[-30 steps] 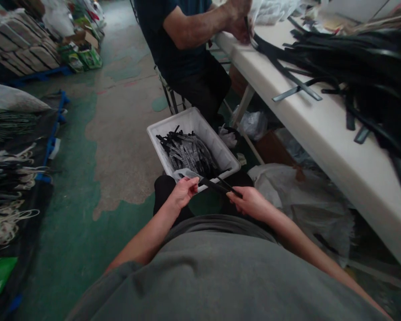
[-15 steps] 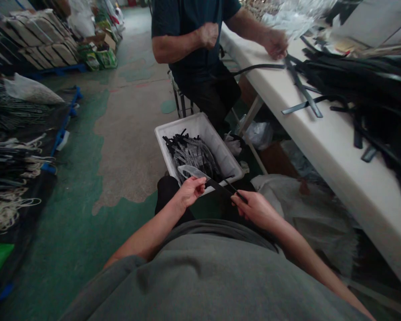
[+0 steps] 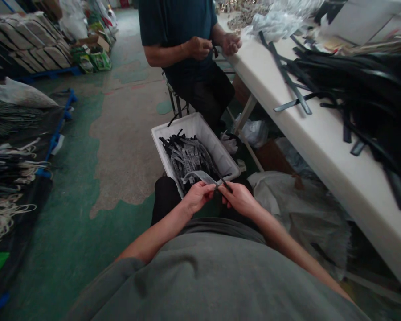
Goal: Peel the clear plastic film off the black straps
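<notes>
Above my lap, my left hand [image 3: 201, 196] pinches a strap [image 3: 205, 178] that looks pale grey on one face and black at its end. My right hand [image 3: 238, 196] is closed on the black end of the strap, its fingers close to those of my left hand. The pale part curves over the near edge of a white plastic bin [image 3: 157, 132]. Inside the bin lies a heap of black and grey straps [image 3: 187, 151]. The exact grip between my fingertips is too small to make out.
A co-worker [image 3: 183, 26] sits beyond the bin, both hands raised near the table corner. On my right, a white table [image 3: 287, 129] carries a pile of black straps [image 3: 361, 80]. Bundles on pallets [image 3: 58, 138] stand on the left. A pale sack [image 3: 297, 209] lies under the table.
My hands have come together along the strap, the right moving left and the left moving right. The co-worker's far hand has drawn back from the table straps toward the other hand.
</notes>
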Demonstrator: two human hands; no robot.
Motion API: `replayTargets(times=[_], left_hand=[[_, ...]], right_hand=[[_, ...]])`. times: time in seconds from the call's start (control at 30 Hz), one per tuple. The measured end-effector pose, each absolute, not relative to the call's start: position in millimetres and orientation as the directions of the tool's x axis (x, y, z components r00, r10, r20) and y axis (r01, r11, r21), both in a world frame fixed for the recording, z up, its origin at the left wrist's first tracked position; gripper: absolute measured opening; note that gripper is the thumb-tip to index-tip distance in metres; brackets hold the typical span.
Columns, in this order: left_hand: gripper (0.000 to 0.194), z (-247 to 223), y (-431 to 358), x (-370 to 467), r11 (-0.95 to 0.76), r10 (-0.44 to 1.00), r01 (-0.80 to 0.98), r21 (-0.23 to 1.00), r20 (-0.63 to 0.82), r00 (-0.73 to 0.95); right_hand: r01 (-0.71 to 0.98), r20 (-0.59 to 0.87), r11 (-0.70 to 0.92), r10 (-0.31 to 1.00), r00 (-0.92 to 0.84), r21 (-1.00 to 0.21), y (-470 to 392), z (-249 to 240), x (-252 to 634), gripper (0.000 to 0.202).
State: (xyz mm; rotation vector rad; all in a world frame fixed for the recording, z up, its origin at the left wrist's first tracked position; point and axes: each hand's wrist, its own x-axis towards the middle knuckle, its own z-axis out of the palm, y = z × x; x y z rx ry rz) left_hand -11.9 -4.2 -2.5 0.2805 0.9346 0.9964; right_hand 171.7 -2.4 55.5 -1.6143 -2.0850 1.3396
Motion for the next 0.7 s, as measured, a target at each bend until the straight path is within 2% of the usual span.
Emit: replayTargets(times=[0.07, 0.17, 0.23, 0.37, 0.53, 0.6, 0.7], left_hand=[[0.030, -1.7, 2.6, -20.9, 0.510, 0.819, -0.616, 0.601, -0.558, 0.134], [0.027, -2.0, 9.3, -31.0, 0.492, 0.810, -0.618, 0.613, -0.583, 0.066], [0.027, -2.6, 7.4, -25.8, 0.520, 0.812, -0.593, 0.615, -0.572, 0.120], [0.030, -2.4, 1.1, -12.6, 0.538, 0.824, -0.579, 0.613, -0.528, 0.206], [0.029, -2.1, 10.6, -38.7, 0.494, 0.804, -0.618, 0.611, -0.591, 0.057], [0.029, -2.6, 10.4, -38.9, 0.508, 0.799, -0.616, 0.602, -0.597, 0.076], [0.030, -3.2, 1.6, -17.6, 0.568, 0.795, -0.567, 0.596, -0.575, 0.193]], right_hand=[[0.656, -0.394, -0.023, 0.814, -0.426, -0.755, -2.1, 56.1, 176.4, 0.033], [0.700, -0.417, -0.025, 0.817, -0.397, -0.714, -3.0, 55.4, 179.7, 0.031], [0.712, -0.386, -0.015, 0.848, -0.363, -0.702, -1.4, 52.5, 174.7, 0.031], [0.642, -0.353, -0.022, 0.849, -0.393, -0.767, 5.3, 47.4, 168.6, 0.032], [0.648, -0.420, -0.045, 0.795, -0.438, -0.761, -2.8, 51.9, 191.5, 0.033], [0.676, -0.422, -0.049, 0.814, -0.400, -0.735, -5.9, 52.1, 192.0, 0.033], [0.679, -0.370, -0.024, 0.853, -0.369, -0.734, -1.9, 48.2, 178.4, 0.032]])
